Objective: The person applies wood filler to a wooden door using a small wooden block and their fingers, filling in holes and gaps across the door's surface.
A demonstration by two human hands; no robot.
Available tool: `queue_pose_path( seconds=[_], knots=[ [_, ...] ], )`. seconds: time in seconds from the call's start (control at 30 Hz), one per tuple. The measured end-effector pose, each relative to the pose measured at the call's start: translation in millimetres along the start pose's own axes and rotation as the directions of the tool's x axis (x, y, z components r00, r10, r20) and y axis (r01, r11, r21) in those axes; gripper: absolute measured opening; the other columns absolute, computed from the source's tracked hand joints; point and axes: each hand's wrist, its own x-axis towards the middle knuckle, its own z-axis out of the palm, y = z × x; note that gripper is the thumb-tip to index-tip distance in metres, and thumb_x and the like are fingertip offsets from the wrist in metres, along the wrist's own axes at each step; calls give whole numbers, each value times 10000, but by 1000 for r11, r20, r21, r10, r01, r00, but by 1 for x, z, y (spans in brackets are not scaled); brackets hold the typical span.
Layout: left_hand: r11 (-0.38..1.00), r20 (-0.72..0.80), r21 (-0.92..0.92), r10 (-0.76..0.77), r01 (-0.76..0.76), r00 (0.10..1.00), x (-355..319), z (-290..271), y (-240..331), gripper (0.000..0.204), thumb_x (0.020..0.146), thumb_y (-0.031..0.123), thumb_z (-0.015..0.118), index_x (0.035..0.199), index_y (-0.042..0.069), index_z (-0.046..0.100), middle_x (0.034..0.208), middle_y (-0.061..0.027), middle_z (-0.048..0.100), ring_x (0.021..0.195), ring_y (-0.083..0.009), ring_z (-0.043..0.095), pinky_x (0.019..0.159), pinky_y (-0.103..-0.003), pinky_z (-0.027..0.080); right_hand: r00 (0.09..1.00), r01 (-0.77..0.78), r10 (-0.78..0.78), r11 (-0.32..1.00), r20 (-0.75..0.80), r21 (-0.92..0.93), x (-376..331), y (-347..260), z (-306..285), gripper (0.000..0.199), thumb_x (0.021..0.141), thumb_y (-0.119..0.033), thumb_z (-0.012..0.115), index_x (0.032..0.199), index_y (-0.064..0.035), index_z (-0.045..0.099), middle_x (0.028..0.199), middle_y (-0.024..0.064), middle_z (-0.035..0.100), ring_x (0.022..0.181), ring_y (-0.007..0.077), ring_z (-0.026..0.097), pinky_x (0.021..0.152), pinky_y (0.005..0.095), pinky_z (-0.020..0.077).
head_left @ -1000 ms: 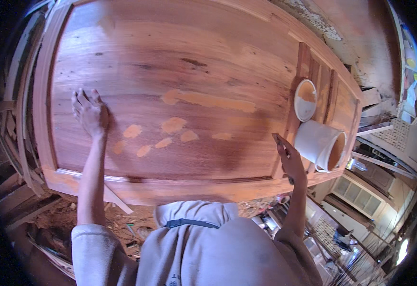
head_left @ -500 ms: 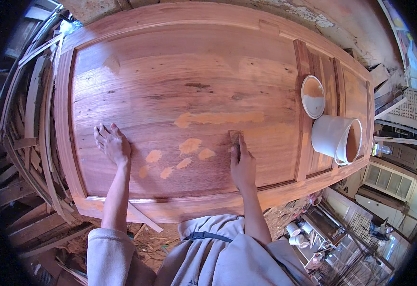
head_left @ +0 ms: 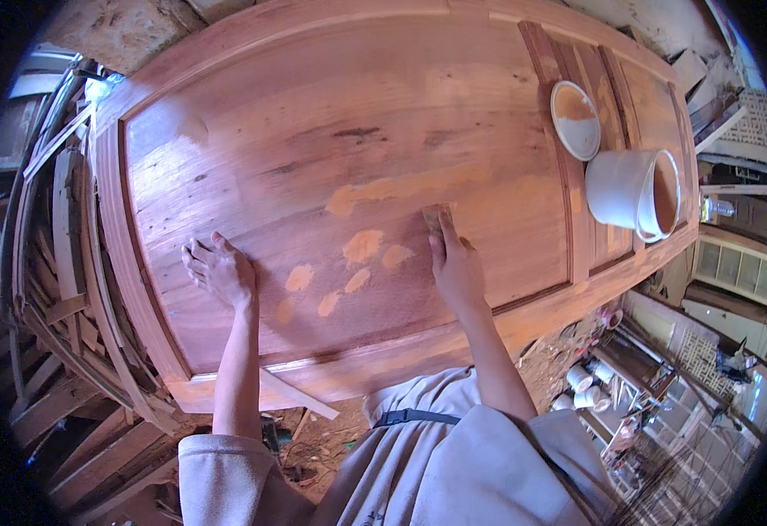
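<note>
Left hand: my left hand (head_left: 221,272) lies flat on the wooden door panel (head_left: 313,114), fingers (head_left: 197,259) spread apart and clamped on nothing.
Right hand: my right hand (head_left: 458,267) presses a small sanding block (head_left: 437,216) onto the panel; the fingers lie together along the top of the block, its far end showing past the fingertips.
Filler patches: pale patches of filler (head_left: 361,247) sit between the two sets of fingers, the nearest just left of the right fingers; a longer pale streak (head_left: 392,188) runs just beyond the block.
Edges: the panel's raised frame edge (head_left: 142,289) runs just left of the left fingers; a raised rail (head_left: 567,202) crosses the door well to the right of the right fingers.
Open room: bare wood stretches far beyond both sets of fingers, toward the door's top edge.
Beyond the rail: a white bucket (head_left: 633,193) lies on its side and a round lid (head_left: 574,120) rests flat, both well right of the right fingers.
Left margin: stacked timber offcuts (head_left: 59,263) crowd the space past the door's edge.
Change: in the last second my right hand has come in from the door's near edge by the bucket to the middle of the panel; the left hand has stayed planted.
</note>
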Motion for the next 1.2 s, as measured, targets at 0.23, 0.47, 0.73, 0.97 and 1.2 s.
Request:
queue_pose_path(
  seconds=[0.23,0.47,0.73,0.97,1.2],
  knots=[
    [999,-14,21,35,-35,999,3,8,-15,583,1025,446,403,1429,26,408,1491,-221,366,1382,-383,348,1141,-504,265,1000,-18,18,993,-2,-120,-16,4,12,524,1001,-286,513,1498,-179,385,854,269,637,763,428,650,674,507,530],
    [996,-32,57,65,-63,997,0,7,-5,582,1025,450,400,1430,31,409,1490,-219,370,1385,-356,359,1142,-490,277,987,45,-64,991,-148,-124,-4,-5,31,524,1013,-299,483,1510,-179,367,843,269,634,750,444,646,672,515,529],
    [996,-33,91,17,-14,999,6,5,-12,593,1023,463,392,1429,30,408,1492,-212,372,1392,-353,356,1149,-492,270,999,-7,10,997,39,-74,-12,-24,22,563,1019,-294,476,1541,-193,291,894,285,629,758,466,642,674,528,535],
    [998,-32,49,32,-31,999,2,10,-5,603,1021,458,397,1426,12,409,1497,-224,364,1396,-356,346,1155,-493,252,1000,-17,16,997,-14,-78,-17,-25,40,547,1015,-268,486,1521,-138,325,847,297,624,768,459,634,665,522,529],
    [998,-20,57,25,-24,999,2,3,-7,602,1019,451,401,1427,8,406,1489,-225,368,1401,-358,334,1160,-488,242,997,77,-78,996,-22,-53,-23,-30,43,543,1008,-263,507,1510,-131,347,845,292,626,722,459,633,643,534,528]
  ],
)
